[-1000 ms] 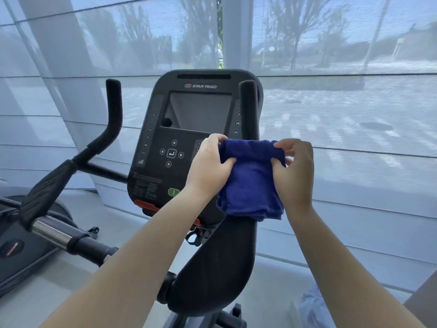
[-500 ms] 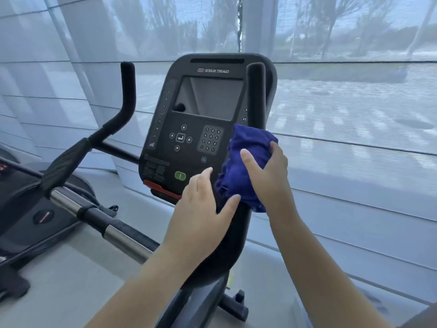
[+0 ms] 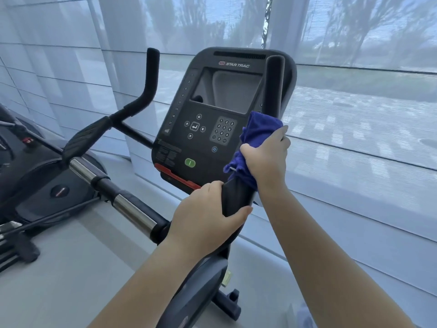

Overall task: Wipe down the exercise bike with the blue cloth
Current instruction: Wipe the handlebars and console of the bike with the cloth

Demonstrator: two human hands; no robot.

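Note:
The black exercise bike's console (image 3: 212, 119) faces me, with a grey screen, a keypad and a green button. In front of its right side the right handlebar (image 3: 274, 86) rises upright. My right hand (image 3: 267, 162) grips the blue cloth (image 3: 257, 131), which is wrapped round this bar about halfway up. My left hand (image 3: 205, 216) grips the same handlebar lower down, just below the cloth, with the thumb across the front. The left handlebar (image 3: 151, 74) stands free at the left.
Another exercise machine (image 3: 42, 185) stands at the left, close to the bike's chrome-banded grip (image 3: 132, 211). A sheer blind (image 3: 354, 114) covers the window right behind the bike. The bike's base and foot (image 3: 227, 301) are on pale floor below.
The left hand has let go of the cloth and gone down to grip the handlebar. The right hand has wrapped the cloth round the bar. The camera has come closer.

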